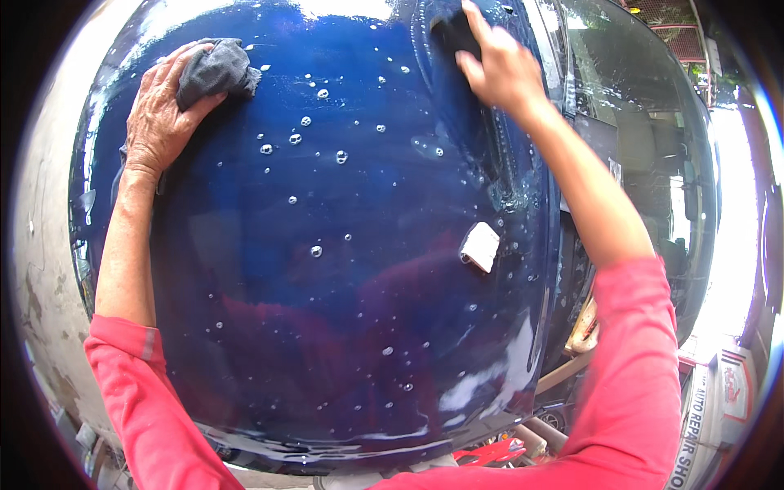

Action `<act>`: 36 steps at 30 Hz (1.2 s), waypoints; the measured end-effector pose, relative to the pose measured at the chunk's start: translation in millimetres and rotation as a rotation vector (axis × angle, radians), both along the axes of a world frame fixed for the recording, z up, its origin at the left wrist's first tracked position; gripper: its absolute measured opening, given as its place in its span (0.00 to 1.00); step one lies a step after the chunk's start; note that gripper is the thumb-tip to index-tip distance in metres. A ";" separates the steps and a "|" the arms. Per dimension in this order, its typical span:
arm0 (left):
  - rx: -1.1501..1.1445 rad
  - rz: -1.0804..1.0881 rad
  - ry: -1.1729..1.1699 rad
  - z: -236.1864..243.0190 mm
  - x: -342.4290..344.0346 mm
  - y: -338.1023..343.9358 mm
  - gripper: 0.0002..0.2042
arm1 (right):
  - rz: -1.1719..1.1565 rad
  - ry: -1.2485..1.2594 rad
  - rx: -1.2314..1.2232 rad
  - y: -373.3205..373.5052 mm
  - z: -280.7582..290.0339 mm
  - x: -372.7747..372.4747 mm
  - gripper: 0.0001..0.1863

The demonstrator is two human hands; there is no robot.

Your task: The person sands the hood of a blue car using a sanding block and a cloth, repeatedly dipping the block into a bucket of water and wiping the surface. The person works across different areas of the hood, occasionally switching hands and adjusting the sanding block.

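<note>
So I've got both arms stretched out over this wet dark blue car panel [327,269], pink sleeves pushed up a bit. My left hand [159,114] is up near the top left of the panel, palm down, fingers spread loosely and curled over a grey rag [219,69]. The thumb sits under the rag's lower edge and the fingers lie across its top, so it's a light hold pressing the cloth flat on the paint rather than a tight fist. Part of the rag sticks out to the right of my fingers.

My right hand [500,69] is up at the top right, close to the panel's raised crease, fingers bent around something dark [452,31] and pressing it to the surface. Only a bit of it peeks out past my fingertips, so I can't tell exactly what it is.

Soapy bubbles and water drops are scattered all over the panel between my hands. A small white block [480,246] lies on the paint lower right, well apart from both hands. A car window [645,139] shows off to the right.
</note>
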State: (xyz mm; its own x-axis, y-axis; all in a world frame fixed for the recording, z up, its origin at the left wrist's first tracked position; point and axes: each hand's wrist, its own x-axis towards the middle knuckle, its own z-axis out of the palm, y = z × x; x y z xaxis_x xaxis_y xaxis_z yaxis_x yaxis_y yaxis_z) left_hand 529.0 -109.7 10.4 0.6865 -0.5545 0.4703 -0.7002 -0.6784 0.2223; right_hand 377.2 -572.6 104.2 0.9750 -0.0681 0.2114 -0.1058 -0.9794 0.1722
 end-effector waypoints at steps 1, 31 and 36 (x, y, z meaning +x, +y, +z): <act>-0.002 0.003 -0.003 0.5 -0.1 0.0 0.33 | -0.105 -0.032 -0.078 -4.0 -1.5 38.4 0.41; -0.002 0.005 0.052 7.4 0.5 0.4 0.31 | -0.390 0.040 -0.047 -86.8 14.7 -16.7 0.48; -0.012 -0.016 0.018 4.4 0.8 -0.4 0.32 | -0.252 0.020 0.021 -53.7 21.6 -89.9 0.47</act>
